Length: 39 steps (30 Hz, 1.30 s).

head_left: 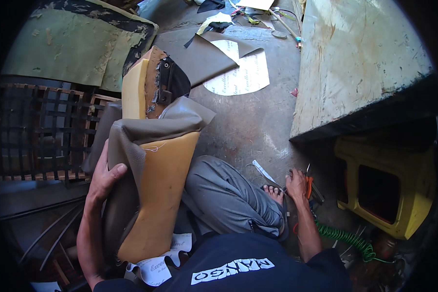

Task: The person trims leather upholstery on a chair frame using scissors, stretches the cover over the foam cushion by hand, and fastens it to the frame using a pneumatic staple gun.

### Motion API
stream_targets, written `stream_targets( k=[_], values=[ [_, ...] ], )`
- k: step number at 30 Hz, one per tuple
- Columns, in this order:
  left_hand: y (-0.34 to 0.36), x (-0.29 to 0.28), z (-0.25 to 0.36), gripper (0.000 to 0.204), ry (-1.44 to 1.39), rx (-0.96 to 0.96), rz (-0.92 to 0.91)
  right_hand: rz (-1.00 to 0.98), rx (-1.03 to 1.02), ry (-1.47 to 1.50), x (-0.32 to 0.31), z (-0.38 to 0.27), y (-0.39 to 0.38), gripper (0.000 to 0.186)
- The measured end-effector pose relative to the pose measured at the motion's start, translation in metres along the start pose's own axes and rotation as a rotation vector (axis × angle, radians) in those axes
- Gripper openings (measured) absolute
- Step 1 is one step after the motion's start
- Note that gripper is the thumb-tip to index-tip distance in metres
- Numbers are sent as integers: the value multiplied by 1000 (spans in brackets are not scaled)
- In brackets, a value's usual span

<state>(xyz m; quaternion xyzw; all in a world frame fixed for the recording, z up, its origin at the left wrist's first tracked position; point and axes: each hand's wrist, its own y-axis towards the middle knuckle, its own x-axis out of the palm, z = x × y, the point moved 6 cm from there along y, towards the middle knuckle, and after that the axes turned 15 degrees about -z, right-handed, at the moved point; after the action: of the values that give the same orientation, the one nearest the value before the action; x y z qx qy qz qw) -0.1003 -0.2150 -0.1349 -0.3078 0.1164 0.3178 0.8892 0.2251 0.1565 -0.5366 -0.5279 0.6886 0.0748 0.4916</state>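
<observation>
A curved yellow foam seat piece (165,194) stands tilted against my lap, partly wrapped in a grey-brown vinyl cover (155,127). White thread lies loose on the foam near the cover's edge. My left hand (104,177) grips the cover on the left side, thumb on top, its other fingers mostly hidden. On the floor beside my bare foot, my right hand (295,184) has its fingers curled downward; what they hold, if anything, is hidden. Right next to it lies an orange-handled hand tool (308,187). A thin white strip (263,171) lies just left of that hand.
Vinyl offcuts (243,73) with white printed backing lie on the floor ahead. A worn, pale green panel (365,63) stands at right, above a yellow frame (389,190). A green coiled hose (345,236) runs near my right elbow. Webbed frames (44,129) stand at left.
</observation>
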Motion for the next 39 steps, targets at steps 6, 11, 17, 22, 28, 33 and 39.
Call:
stream_targets(
  k=[6, 11, 17, 22, 28, 33, 39],
  values=[
    [-22, 9, 26, 117, 201, -43, 83, -304, 43, 427, -23, -44, 11, 35],
    [-43, -4, 23, 114, 283, -49, 138, -843, -215, 1554, -32, -259, 48, 57],
    [-64, 2, 10, 110, 351, -151, 96, -918, -300, 1668, -54, -352, 22, 60],
    [-77, 25, 16, 103, 427, 8, 65, -872, -274, 1695, -48, -334, 19, 57],
    [-81, 93, -25, 104, 509, 50, 71, -895, -173, 1677, -3, -271, -6, 56],
    [-92, 202, -99, 110, 605, 43, 100, -1057, 92, 1495, 78, -177, -17, 44],
    [-82, 278, -155, 115, 702, 4, 101, -1059, 124, 1016, 93, -132, -8, 42]
  ],
)
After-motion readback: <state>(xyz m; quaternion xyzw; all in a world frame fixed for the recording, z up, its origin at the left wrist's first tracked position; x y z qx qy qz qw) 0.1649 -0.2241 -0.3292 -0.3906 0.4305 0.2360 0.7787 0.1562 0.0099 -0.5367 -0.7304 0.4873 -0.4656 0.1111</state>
